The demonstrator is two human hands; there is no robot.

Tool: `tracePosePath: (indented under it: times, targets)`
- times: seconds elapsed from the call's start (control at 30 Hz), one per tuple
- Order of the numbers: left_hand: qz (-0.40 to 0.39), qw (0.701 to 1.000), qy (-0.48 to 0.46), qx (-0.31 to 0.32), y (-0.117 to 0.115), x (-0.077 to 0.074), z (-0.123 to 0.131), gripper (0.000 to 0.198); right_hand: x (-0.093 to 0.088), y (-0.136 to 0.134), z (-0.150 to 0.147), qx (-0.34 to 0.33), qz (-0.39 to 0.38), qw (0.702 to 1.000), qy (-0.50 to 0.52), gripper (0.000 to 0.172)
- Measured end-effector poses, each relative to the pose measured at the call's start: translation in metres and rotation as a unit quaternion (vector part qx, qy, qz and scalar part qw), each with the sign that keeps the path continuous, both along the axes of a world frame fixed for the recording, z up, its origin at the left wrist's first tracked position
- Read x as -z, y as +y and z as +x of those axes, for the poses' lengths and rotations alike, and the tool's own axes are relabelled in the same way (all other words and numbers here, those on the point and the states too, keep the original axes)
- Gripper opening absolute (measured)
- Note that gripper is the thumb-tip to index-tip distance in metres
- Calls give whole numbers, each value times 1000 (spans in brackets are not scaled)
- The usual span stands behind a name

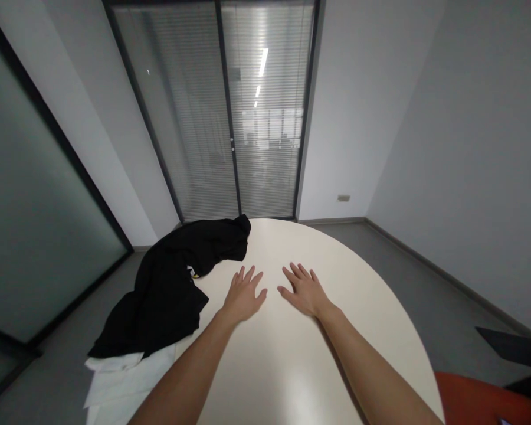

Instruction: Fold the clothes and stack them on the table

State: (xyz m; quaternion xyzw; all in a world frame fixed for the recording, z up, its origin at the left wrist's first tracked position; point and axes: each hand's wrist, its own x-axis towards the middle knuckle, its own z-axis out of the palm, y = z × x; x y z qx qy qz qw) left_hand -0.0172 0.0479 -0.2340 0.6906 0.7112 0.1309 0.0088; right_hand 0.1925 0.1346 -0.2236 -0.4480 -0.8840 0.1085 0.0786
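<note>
My left hand [243,295] is held palm down over the round white table [336,254], its fingers spread and nothing in it. To its right, my right hand [306,290] is also palm down with fingers apart, holding nothing. Left of my left hand, a crumpled black garment [168,283] lies along the table's left edge, with a small white and yellow spot showing in its folds. Below the garment, a folded white cloth [128,378] hangs at the near left edge, partly covered by the black fabric and my left forearm.
A red chair seat [487,398] with black parts stands at the lower right. Beyond the table are glass panels with blinds [265,165] in dark frames. A grey wall [482,147] closes off the right, and a frosted glass panel [35,206] the left.
</note>
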Motion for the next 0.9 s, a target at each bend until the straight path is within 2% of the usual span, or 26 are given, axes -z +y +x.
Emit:
tracePosePath:
  times: [0.3, 0.43, 0.5, 0.6, 0.7, 0.77, 0.83, 0.9]
  targets:
    - [1, 1000, -10, 1, -1, -2, -1, 57, 1, 1, -1, 1, -1, 1000, -5, 78]
    - [24, 1000, -17, -11, -1, -5, 2, 57, 1, 1, -2, 1, -1, 1000, -4, 78]
    - [57, 997, -19, -46, 1, -11, 1, 57, 0, 1, -2, 1, -1, 1000, -4, 78]
    - [106, 984, -15, -143, 4, -29, -9, 56, 0, 1, -1, -2, -5, 1000, -1, 77]
    - [119, 964, -5, -238, 2, -51, -32, 57, -1, 1, -1, -3, -9, 1000, 0, 77]
    - [126, 952, 10, -279, -1, -63, -49, 59, -1, 1, 0, -2, -9, 1000, -3, 77]
    - [125, 943, 24, -309, -5, -67, -64, 61, -2, 0, -1, -3, -9, 1000, -5, 77]
    - [113, 938, 30, -326, -7, -65, -75, 62, -2, 0, -1, -3, -8, 1000, -5, 77]
